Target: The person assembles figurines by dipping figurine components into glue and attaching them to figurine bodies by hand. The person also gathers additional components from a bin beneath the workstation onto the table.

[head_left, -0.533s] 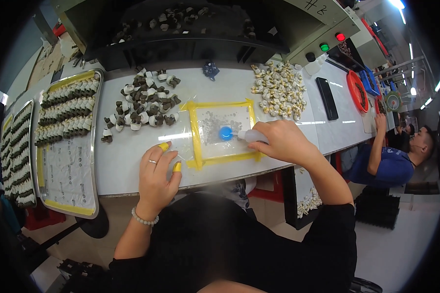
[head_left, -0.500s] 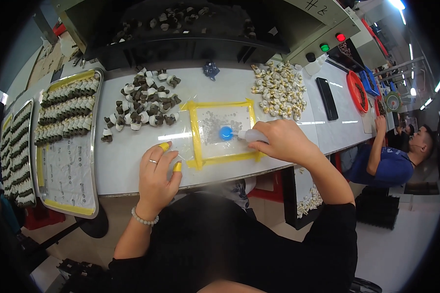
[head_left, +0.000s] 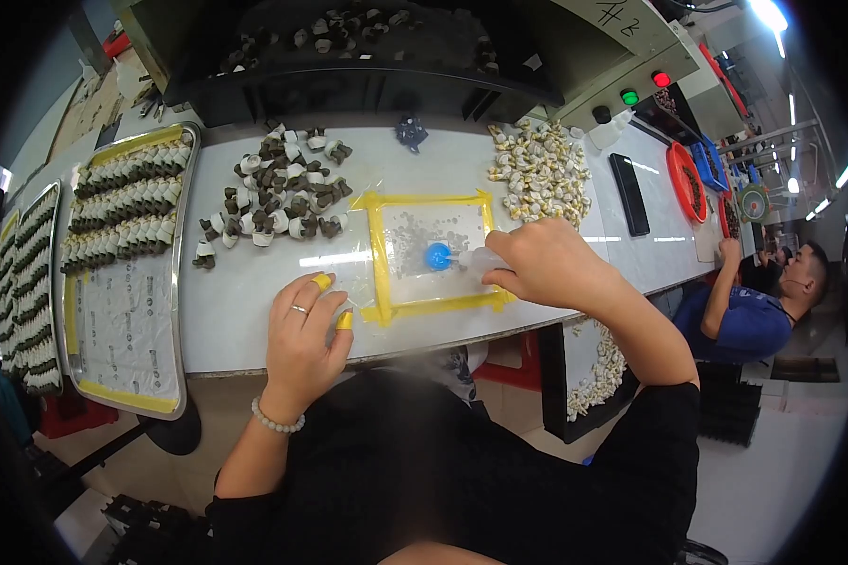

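Note:
My right hand (head_left: 551, 268) grips a translucent white squeeze bottle (head_left: 483, 259), laid over sideways with its narrow nozzle pointing left. At the nozzle's end is a round bright-blue spot (head_left: 438, 256); whether it is a cap or liquid I cannot tell. Beneath lies a clear sheet framed with yellow tape (head_left: 433, 307), scattered with small clear drops. My left hand (head_left: 303, 325) rests palm down near the table's front edge, left of the frame. Its fingers are apart, with yellow covers on two fingertips, and nothing is in it.
Small dark-and-white pieces (head_left: 278, 188) lie piled behind my left hand. White-and-yellow pieces (head_left: 540, 169) are heaped behind my right. Metal trays (head_left: 181, 311) with rows of pieces stand at left. A black phone (head_left: 629, 194), red basin (head_left: 685, 184) and co-worker (head_left: 740, 320) are at right.
Both hands keep nearly the same places, and the bottle stays at the blue spot. The whole view has shifted slightly.

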Demonstrator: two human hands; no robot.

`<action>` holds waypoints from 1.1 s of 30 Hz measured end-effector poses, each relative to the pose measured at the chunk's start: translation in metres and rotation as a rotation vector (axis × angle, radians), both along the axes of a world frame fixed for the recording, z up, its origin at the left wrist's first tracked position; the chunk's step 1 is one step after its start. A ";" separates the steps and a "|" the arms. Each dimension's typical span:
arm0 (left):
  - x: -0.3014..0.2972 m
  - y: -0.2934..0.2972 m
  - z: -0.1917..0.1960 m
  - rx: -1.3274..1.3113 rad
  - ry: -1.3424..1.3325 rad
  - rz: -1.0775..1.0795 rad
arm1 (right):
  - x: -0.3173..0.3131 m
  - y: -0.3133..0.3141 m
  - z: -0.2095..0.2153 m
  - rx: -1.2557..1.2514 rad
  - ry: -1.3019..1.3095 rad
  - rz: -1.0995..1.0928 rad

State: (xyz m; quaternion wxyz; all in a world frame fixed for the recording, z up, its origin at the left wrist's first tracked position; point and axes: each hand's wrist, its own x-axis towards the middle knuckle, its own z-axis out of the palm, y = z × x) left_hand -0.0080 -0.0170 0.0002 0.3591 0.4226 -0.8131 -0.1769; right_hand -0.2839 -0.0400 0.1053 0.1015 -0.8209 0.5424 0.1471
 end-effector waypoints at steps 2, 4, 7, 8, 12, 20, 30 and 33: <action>0.000 0.000 0.000 -0.001 0.001 0.000 | 0.001 -0.001 0.001 0.004 0.032 0.019; 0.000 -0.001 -0.001 0.000 -0.001 -0.006 | -0.001 -0.001 -0.001 -0.003 0.024 0.037; 0.000 -0.001 -0.001 0.002 -0.001 -0.006 | -0.002 -0.001 -0.001 -0.013 0.021 0.057; 0.000 0.000 0.000 0.002 -0.002 -0.005 | -0.002 -0.002 -0.001 -0.014 0.025 0.060; 0.000 0.000 0.000 0.000 -0.009 0.002 | -0.003 -0.001 -0.004 -0.020 0.015 0.058; -0.002 -0.002 -0.006 -0.011 -0.006 -0.024 | -0.016 0.012 -0.010 -0.023 -0.138 -0.128; -0.004 0.000 -0.001 -0.008 -0.033 -0.030 | -0.092 0.072 -0.060 -0.148 -0.915 -0.548; -0.005 0.001 0.001 0.003 -0.045 -0.033 | -0.128 0.075 -0.072 -0.236 -1.317 -0.785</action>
